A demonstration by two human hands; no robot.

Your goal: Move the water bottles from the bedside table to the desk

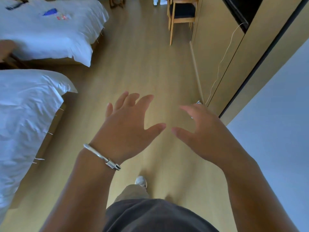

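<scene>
No water bottles in my view, so I cannot tell where they are or which way they point; neither bedside table nor desk top can be made out for certain. Both hands are out in front over the wooden floor (150, 64), carrying nothing. Left hand (128, 129) is released, palm down, fingers spread and nearly straight, thumb pointing toward the other hand; a silver bracelet (102, 156) sits on that wrist. Right hand (200, 131) is also released, fingers loosely bent, thumb tip near the left thumb tip but apart from it. Below the hands I see a dark shirt (150, 216), a tan trouser leg (133, 191) and a light shoe (141, 180) on the floor. To the left, two beds with white covers: the near bed (25, 114) and the far bed (50, 30), which has some small blue and red items lying on it, too blurred to name. Ahead on the right stands a wooden chair (181, 14) with a dark seat, close against a wood-panelled wall (215, 56). A thin white cable (222, 64) hangs down that wall to the floor. The floor between the beds and the wall is open.
</scene>
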